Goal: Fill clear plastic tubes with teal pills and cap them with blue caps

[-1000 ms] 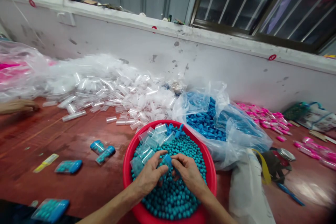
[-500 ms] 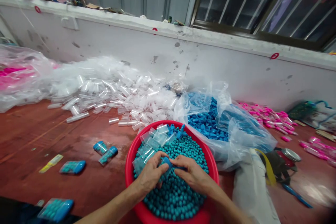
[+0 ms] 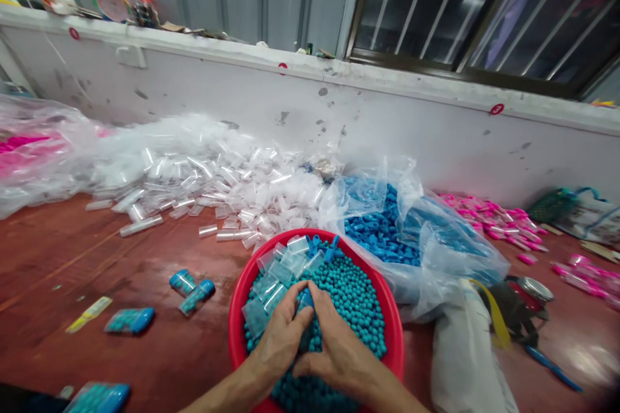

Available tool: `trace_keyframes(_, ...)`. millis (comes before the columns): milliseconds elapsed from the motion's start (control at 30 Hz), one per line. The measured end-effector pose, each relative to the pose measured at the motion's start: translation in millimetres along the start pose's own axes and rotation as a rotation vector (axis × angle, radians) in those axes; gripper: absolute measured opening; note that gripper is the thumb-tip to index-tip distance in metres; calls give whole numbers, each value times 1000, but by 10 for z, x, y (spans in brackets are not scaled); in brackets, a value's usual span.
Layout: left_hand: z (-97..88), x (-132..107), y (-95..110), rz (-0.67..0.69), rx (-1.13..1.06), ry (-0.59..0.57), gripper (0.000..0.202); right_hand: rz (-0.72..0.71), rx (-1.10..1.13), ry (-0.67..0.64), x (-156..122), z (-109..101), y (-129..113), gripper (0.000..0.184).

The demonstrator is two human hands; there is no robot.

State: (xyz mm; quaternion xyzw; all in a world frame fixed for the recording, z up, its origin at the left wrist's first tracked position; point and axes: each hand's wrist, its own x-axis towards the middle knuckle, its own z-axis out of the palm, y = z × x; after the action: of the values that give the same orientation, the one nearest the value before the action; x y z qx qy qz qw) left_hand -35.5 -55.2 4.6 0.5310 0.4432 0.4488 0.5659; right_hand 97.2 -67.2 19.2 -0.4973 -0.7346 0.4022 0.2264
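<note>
Over a red basin [image 3: 234,316] of turquoise beads [image 3: 361,300], my two hands meet around a small clear container with a blue cap [image 3: 305,300]. My left hand [image 3: 281,342] is closed on the container, fingers wrapped along its side. From the other side my right hand [image 3: 334,342] presses on it, fingertips at the cap and thumb lower down. Most of the container is hidden between the palms. Clear empty containers [image 3: 274,274] lie on the beads beside my left hand, and a few loose blue caps [image 3: 327,248] sit at the basin's far edge.
Bead-filled containers [image 3: 130,320] lie on the red table [image 3: 159,348] at left. Behind the basin spread a heap of clear tubes [image 3: 227,174] and a plastic bag of blue caps [image 3: 382,226]. Pink pieces [image 3: 498,222], a white sack [image 3: 460,355] and a blue pen [image 3: 552,368] are at right.
My right hand has turned and moved left and down, from pinching at the cap to pressing flat along the container. The camera view has shifted slightly.
</note>
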Motion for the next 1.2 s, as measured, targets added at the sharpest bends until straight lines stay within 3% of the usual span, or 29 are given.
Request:
trace_keyframes(67,-4,-8,23,26,12,-26,39,16,-68,27,-3,69,-2,102)
trace_keyframes(167,19,-27,65,-7,35,-17,28,-54,-122,149,7,143,-9,83)
trace_keyframes(267,75,-42,80,-44,44,39,17,-129,-166,228,2,197,2,75)
trace_keyframes(400,136,-54,53,-31,96,66,8,-137,-210,234,-27,267,26,76)
trace_keyframes(500,77,-75,97,36,194,42,8,-149,-221,178,-32,234,10,83)
trace_keyframes(600,-191,-96,240,66,306,13,17,-162,-198,45,13,49,27,86)
trace_keyframes(667,-501,-110,339,43,396,49,26,-115,-194,43,67,-114,83,72)
trace_keyframes(800,-1210,-154,411,21,796,265,35,-65,-340,117,158,-279,181,35)
trace_keyframes(900,-1505,-187,384,-106,1200,484,46,-86,-514,33,202,-182,139,35)
trace_keyframes(967,-1499,-209,365,-50,1320,580,47,-74,-629,-49,240,-82,92,44)
trace_keyframes(1033,-1347,-234,346,102,1265,587,41,-59,-698,-119,283,-17,74,48)
trace_keyframes(1133,-959,-268,291,241,994,389,32,-64,-627,-142,327,-16,119,27)
trace_keyframes(1200,-677,-267,226,186,824,237,31,-47,-423,-105,326,-40,163,9)
